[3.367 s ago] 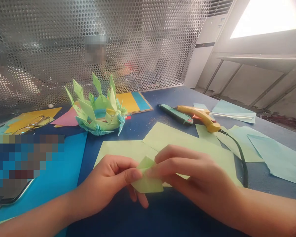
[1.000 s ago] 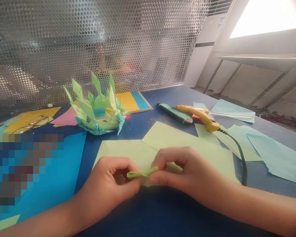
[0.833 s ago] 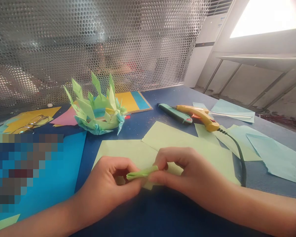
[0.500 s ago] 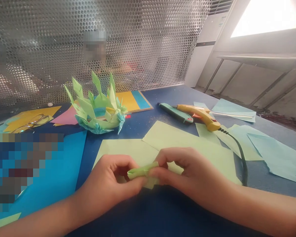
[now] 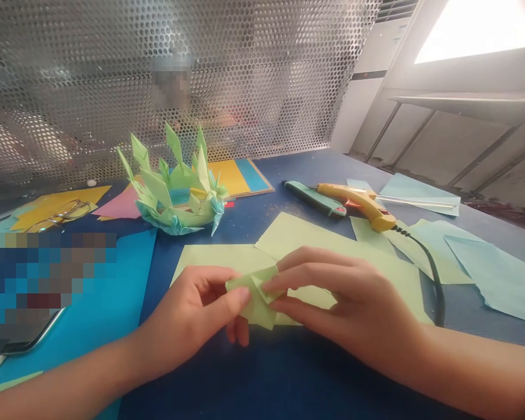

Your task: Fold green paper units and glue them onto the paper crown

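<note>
The left hand (image 5: 196,309) comes in from the lower left, curled, thumb pinching a small folded green paper (image 5: 256,297). The right hand (image 5: 345,303) reaches in from the right, fingers long and nearly flat, pinching the same paper from the other side. The paper seems to sit just above the blue tabletop (image 5: 266,379), over pale green sheets (image 5: 315,239). Farther back stand a spiky paper crown (image 5: 175,195) and a yellow glue gun (image 5: 363,204).
</note>
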`<state>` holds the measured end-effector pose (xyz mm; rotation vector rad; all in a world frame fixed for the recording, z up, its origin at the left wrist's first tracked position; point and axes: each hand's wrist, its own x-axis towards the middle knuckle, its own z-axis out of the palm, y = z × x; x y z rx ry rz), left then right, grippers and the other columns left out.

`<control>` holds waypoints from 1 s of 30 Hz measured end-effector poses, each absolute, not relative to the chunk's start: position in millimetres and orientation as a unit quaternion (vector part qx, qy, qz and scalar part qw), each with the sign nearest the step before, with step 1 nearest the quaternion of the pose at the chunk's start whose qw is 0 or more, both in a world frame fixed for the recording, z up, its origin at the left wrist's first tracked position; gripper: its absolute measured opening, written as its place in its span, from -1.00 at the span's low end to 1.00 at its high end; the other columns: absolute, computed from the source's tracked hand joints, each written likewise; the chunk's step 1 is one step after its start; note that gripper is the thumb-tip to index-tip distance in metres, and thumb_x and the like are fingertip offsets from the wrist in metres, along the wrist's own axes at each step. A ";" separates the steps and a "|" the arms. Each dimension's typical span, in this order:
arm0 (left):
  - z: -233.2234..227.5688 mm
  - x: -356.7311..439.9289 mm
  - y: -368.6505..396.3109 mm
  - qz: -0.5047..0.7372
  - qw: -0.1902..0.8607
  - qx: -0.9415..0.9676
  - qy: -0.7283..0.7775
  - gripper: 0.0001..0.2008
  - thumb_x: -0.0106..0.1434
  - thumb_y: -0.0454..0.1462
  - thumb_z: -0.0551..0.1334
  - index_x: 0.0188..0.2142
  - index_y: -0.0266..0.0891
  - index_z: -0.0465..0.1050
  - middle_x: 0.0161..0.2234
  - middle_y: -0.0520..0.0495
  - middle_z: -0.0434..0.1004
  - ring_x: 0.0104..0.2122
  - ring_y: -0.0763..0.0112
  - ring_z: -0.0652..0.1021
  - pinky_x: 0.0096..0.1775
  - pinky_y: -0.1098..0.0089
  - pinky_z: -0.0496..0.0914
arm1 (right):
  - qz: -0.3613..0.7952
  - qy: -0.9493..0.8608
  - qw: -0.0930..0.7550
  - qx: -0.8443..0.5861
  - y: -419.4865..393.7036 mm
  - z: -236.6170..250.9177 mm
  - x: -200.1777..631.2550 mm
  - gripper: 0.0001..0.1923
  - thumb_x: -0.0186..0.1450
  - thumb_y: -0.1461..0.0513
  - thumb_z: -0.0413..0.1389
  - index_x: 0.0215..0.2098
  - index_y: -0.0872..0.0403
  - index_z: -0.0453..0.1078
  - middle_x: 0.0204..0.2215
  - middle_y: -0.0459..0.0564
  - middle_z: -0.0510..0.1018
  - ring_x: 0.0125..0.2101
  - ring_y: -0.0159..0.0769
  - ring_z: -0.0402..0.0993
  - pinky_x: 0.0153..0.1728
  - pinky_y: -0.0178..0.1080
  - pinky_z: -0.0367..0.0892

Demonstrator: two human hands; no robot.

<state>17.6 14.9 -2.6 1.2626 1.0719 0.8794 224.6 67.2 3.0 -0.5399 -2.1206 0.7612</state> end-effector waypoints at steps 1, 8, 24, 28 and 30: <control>-2.5 17.5 15.0 0.377 0.596 0.541 0.458 -0.76 0.32 -0.24 0.22 -0.44 -0.25 0.58 -0.63 0.09 0.52 -0.59 0.53 0.44 -0.45 0.53 0.34 | 0.288 -0.840 0.405 -0.217 66.5 3.1 224.5 -0.83 0.21 0.42 0.28 -0.29 0.06 0.59 -0.40 -0.07 0.63 -0.43 -0.43 0.56 -0.37 -0.45 0.50; 0.4 22.0 15.0 0.329 0.612 0.536 0.481 -0.84 0.24 -0.25 0.30 -0.45 -0.24 0.54 -0.63 0.12 0.48 -0.59 0.55 0.45 -0.50 0.56 0.28 | 0.223 -0.864 0.403 -0.205 64.2 2.4 230.7 -0.89 0.28 0.38 0.23 -0.34 0.08 0.58 -0.28 0.00 0.68 -0.38 -0.42 0.62 -0.29 -0.49 0.53; -0.5 17.7 15.6 0.311 0.666 0.516 0.439 -0.68 0.22 -0.04 0.36 -0.44 -0.27 0.56 -0.53 0.07 0.52 -0.55 0.52 0.52 -0.46 0.56 0.40 | 0.165 -0.921 0.339 -0.097 57.5 -3.7 241.1 -0.62 0.50 0.31 -0.11 0.21 0.00 0.32 -0.13 0.03 0.63 -0.13 -0.29 0.61 -0.14 -0.49 0.51; 0.4 18.2 15.4 0.323 0.668 0.509 0.438 -0.64 0.23 -0.01 0.34 -0.45 -0.26 0.58 -0.54 0.11 0.49 -0.59 0.56 0.52 -0.49 0.58 0.39 | 0.153 -0.925 0.335 -0.093 59.6 0.6 238.9 -0.65 0.48 0.33 -0.07 0.17 0.05 0.36 -0.13 0.05 0.63 -0.11 -0.30 0.60 -0.13 -0.51 0.49; 1.2 18.4 15.4 0.328 0.664 0.507 0.441 -0.63 0.24 0.00 0.33 -0.46 -0.26 0.58 -0.55 0.11 0.50 -0.59 0.58 0.52 -0.49 0.60 0.39 | 0.126 -0.931 0.331 -0.083 63.1 3.8 237.7 -0.72 0.47 0.34 -0.02 0.06 0.09 0.43 -0.11 0.06 0.63 -0.13 -0.28 0.58 -0.11 -0.45 0.49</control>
